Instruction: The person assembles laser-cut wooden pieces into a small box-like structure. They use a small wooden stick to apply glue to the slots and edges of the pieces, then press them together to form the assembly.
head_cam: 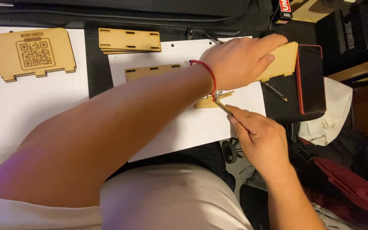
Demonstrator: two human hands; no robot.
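On the table, over a white paper sheet [179, 132], the left hand [241, 59] reaches across the body and presses flat, fingers curled, onto a thin tan wooden panel [284, 61] that lies against a dark red-edged case [311, 79]; the forearm hides much of the sheet. Just below, the right hand [258, 136] pinches a slim metal-tipped tool [222, 105] against a small wooden piece [207, 102]. Farther left lie slotted wooden strips [128, 40] and a flat tabbed wooden plaque [34, 53] with an engraved square code.
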